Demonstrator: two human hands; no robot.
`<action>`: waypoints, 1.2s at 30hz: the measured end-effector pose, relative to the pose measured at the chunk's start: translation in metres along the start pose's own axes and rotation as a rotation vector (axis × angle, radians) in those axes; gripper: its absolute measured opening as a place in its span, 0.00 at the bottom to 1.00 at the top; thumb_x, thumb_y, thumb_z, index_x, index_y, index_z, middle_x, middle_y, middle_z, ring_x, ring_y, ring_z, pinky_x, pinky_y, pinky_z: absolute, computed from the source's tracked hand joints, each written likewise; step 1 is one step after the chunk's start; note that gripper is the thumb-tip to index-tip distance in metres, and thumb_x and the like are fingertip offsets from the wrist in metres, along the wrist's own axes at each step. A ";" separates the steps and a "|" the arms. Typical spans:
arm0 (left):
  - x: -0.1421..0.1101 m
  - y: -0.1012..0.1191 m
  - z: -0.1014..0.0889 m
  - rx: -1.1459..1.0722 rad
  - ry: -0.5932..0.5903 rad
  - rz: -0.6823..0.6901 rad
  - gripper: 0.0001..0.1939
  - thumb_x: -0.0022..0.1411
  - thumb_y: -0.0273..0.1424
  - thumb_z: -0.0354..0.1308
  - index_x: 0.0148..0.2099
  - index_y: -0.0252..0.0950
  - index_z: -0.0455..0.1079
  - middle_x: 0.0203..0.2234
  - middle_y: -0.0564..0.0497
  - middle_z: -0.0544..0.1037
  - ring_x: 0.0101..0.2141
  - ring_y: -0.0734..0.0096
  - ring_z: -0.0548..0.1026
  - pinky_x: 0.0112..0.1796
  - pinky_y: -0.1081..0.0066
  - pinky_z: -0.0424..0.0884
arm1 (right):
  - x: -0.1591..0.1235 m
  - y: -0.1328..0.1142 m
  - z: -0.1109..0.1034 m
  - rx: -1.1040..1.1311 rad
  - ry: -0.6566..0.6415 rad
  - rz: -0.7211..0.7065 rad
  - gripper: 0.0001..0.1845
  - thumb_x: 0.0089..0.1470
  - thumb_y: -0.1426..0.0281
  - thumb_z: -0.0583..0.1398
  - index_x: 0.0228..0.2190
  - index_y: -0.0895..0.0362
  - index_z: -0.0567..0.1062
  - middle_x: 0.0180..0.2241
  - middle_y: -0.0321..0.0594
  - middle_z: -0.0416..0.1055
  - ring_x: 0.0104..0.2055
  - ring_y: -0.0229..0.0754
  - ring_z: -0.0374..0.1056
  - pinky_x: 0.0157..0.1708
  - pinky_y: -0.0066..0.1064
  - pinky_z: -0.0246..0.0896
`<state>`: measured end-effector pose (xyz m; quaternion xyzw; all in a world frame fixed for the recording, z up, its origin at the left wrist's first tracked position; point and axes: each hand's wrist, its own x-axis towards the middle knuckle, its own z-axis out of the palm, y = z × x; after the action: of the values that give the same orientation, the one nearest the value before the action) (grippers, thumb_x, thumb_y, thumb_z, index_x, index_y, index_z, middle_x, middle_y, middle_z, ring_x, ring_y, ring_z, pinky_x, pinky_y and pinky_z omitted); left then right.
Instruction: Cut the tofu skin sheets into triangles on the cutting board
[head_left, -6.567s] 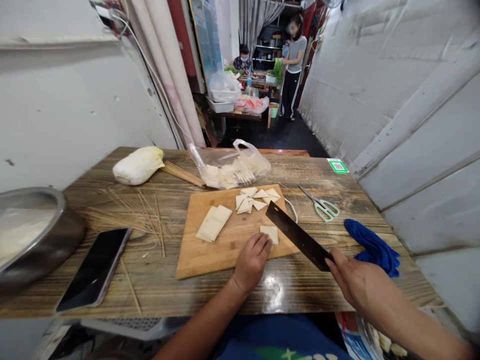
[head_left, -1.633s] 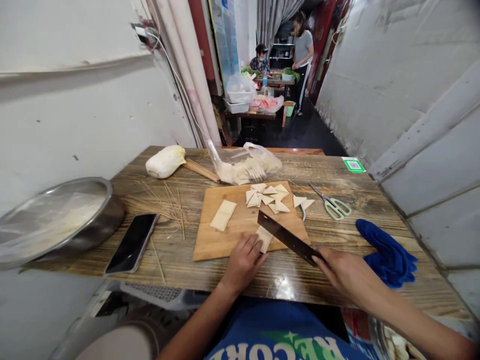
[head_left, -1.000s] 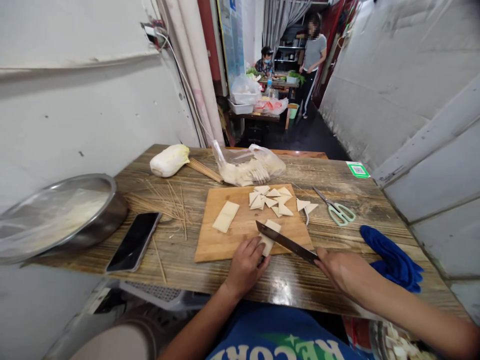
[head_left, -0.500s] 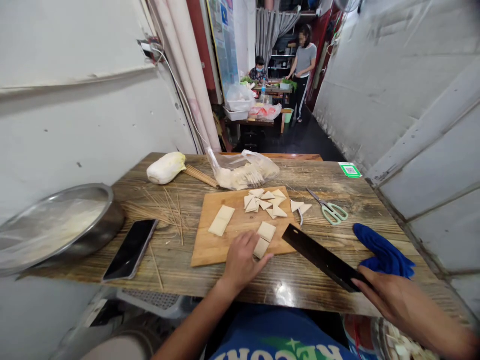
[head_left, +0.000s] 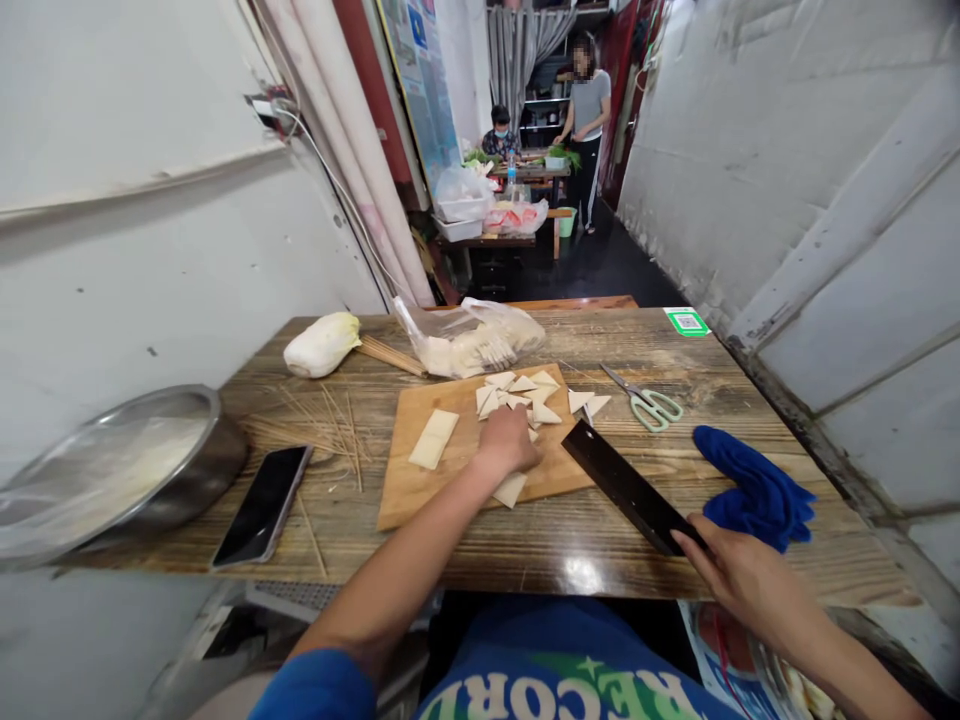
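Note:
My left hand (head_left: 510, 440) is over the wooden cutting board (head_left: 405, 490), fingers curled down at the near edge of a pile of pale triangular slices (head_left: 544, 412) that look like tofu. Its own back hides the fingertips and anything between them. A pale square slice (head_left: 511, 490) sticks out beneath the wrist, and a pale rectangular strip (head_left: 435, 438) lies on the board's left half. My right hand (head_left: 724, 560) is closed round the handle end of a dark cleaver (head_left: 622, 485), whose blade slants over the table with its tip by the board's right edge.
Scissors (head_left: 649, 402) and a blue cloth (head_left: 754, 490) lie at the right. Behind the board are a clear plastic bag (head_left: 480, 340) and a white cabbage (head_left: 322, 345). At left are thin sticks (head_left: 330, 430), a phone (head_left: 262, 505) and a metal basin (head_left: 225, 430). Two people are in the background.
My left hand has moved up and away from me, from the square slices to the triangle pile. The right hand still holds the cleaver. The camera view has shifted slightly.

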<state>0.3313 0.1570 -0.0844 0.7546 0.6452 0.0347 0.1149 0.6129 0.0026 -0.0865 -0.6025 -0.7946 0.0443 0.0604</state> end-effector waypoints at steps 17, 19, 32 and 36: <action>-0.067 -0.052 0.015 -0.060 0.020 0.607 0.33 0.45 0.23 0.63 0.54 0.40 0.62 0.52 0.42 0.68 0.51 0.54 0.66 0.49 0.59 0.65 | 0.003 -0.001 0.007 0.045 0.070 -0.007 0.18 0.63 0.60 0.45 0.28 0.54 0.66 0.16 0.35 0.69 0.19 0.43 0.71 0.17 0.29 0.53; -0.061 -0.053 0.009 -0.069 -0.040 0.604 0.26 0.47 0.22 0.61 0.50 0.40 0.65 0.45 0.45 0.72 0.47 0.58 0.69 0.48 0.62 0.66 | 0.003 -0.002 0.007 0.055 0.070 -0.001 0.18 0.63 0.60 0.45 0.29 0.54 0.66 0.16 0.35 0.69 0.19 0.43 0.71 0.17 0.29 0.53; -0.034 -0.016 0.014 -0.071 0.013 -0.051 0.25 0.48 0.47 0.61 0.40 0.31 0.69 0.38 0.36 0.75 0.41 0.50 0.73 0.41 0.62 0.69 | 0.004 -0.003 0.005 0.015 0.052 -0.033 0.18 0.64 0.59 0.45 0.32 0.55 0.67 0.19 0.37 0.71 0.22 0.44 0.72 0.20 0.30 0.55; -0.044 -0.023 0.027 -0.158 0.170 -0.043 0.36 0.44 0.49 0.65 0.48 0.27 0.66 0.42 0.34 0.74 0.46 0.46 0.71 0.47 0.57 0.67 | 0.014 -0.008 -0.004 -0.023 0.056 -0.097 0.18 0.64 0.60 0.44 0.31 0.55 0.67 0.20 0.37 0.71 0.21 0.42 0.71 0.19 0.29 0.54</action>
<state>0.3073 0.1131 -0.1116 0.7236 0.6637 0.1470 0.1194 0.6017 0.0138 -0.0810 -0.5650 -0.8213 0.0153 0.0778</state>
